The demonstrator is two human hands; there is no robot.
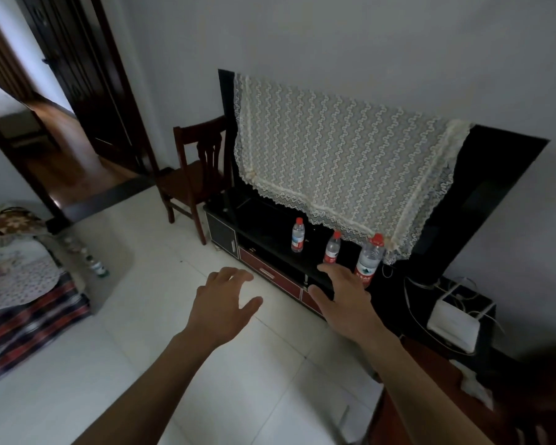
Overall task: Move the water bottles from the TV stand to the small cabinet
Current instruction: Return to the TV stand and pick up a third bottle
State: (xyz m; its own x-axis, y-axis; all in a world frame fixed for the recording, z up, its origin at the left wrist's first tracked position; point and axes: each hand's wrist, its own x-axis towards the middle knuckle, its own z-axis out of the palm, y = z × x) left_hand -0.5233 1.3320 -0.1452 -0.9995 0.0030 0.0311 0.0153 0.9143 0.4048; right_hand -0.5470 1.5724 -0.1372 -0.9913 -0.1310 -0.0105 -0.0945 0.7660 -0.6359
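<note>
Three clear water bottles with red caps stand on the black TV stand (264,220): a left bottle (298,236), a middle bottle (332,248) and a larger right bottle (369,260). My right hand (341,297) reaches out with fingers spread, just in front of the middle and right bottles, touching neither as far as I can see. My left hand (223,300) hovers open over the white floor, left of the stand, holding nothing. The small cabinet cannot be made out for certain.
A TV (482,194) draped in a lace cloth (341,155) stands on the stand. A wooden chair (196,178) sits left of it. A white router (456,319) with cables lies at right. A green bottle (97,266) stands on the floor beside bedding (23,284).
</note>
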